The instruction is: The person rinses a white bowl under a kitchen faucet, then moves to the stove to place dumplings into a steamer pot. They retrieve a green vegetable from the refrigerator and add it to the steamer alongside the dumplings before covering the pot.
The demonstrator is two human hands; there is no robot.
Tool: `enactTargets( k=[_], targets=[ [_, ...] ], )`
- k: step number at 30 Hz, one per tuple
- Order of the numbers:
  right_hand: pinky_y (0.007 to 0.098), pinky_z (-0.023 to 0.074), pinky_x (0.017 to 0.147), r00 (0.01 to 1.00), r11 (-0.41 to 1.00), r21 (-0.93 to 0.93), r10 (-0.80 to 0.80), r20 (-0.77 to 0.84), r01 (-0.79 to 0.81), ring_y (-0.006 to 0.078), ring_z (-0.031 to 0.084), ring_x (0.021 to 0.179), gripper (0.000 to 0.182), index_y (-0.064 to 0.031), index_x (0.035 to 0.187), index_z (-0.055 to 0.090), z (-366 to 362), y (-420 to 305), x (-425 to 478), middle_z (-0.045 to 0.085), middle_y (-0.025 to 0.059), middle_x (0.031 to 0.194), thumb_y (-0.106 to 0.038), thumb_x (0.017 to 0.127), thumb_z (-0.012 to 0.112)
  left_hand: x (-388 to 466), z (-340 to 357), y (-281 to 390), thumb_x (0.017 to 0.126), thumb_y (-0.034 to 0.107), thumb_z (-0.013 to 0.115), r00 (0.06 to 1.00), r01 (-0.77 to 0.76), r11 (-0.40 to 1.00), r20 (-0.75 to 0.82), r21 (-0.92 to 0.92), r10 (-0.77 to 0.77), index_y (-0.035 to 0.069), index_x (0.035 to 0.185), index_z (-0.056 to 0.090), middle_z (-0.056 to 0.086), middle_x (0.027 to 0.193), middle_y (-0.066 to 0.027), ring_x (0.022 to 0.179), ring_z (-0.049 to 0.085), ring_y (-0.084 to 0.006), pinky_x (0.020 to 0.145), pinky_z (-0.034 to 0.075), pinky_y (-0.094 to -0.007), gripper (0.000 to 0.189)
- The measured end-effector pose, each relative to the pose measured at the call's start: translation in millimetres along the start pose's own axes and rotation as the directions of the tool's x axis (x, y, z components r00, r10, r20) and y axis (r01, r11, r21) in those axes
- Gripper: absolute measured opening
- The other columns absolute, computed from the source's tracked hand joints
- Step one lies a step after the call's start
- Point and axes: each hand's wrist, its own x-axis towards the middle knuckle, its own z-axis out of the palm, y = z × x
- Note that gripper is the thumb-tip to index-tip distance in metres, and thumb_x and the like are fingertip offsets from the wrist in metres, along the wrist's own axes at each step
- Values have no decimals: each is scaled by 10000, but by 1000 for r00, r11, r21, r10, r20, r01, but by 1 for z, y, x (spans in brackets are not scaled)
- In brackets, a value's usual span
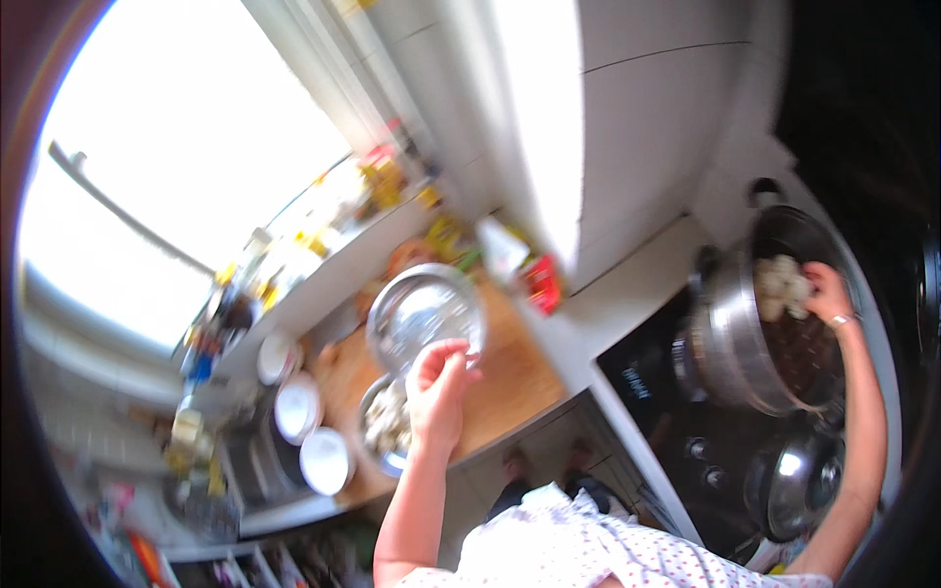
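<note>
My left hand (439, 397), fingers curled, is in front of the near rim of a shiny metal basin (419, 320). Blur hides whether it touches the rim or holds anything small. Just left of my wrist, a metal bowl (392, 464) with pale, lumpy food (387, 420) in it is partly covered by my forearm. On the right, my right hand (828, 292) reaches into a large metal steamer pot (724, 309). Its fingertips are against a cluster of white, rounded food pieces (778, 283) on the dark, perforated-looking inner surface (798, 353). Whether they grip a piece is unclear.
Both metal vessels stand on a wooden board (507, 382). White bowls (326, 461) line its left side, beside a sink (253, 456). The pot stands on a black cooktop (662, 434), with a glass lid (798, 478) nearer me. A red packet (542, 285) lies behind the board.
</note>
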Motion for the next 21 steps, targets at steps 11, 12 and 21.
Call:
enactTargets(
  k=[11, 12, 21],
  targets=[
    [213, 444, 756, 844, 895, -388, -375, -384, 221, 105, 566, 959, 265, -51, 1176, 559, 32, -213, -62, 593, 48, 1122, -112, 920, 528, -38, -250, -36, 856, 50, 558, 822, 4, 743, -425, 669, 378, 4, 889, 607, 613, 747, -28, 653, 561, -85, 582, 468, -239, 75],
    [229, 451, 767, 862, 894, -265, -429, -272, 362, 120, 570, 948, 227, -51, 1124, 576, 56, -253, -87, 599, 53, 1088, -82, 904, 531, -36, -257, -46, 839, 59, 568, 833, 69, 695, -425, 716, 355, -4, 879, 613, 629, 755, -57, 658, 582, -119, 603, 481, -266, 87],
    [296, 513, 648, 679, 784, 218, -615, 400, 581, 233, 629, 733, 166, 20, 844, 619, 260, -368, -183, 635, 133, 847, 67, 687, 642, -35, -261, -98, 660, 90, 696, 880, -19, 172, -65, 985, 471, 40, 985, 567, 552, 993, -141, 968, 510, -327, 801, 466, -417, 353]
  ],
)
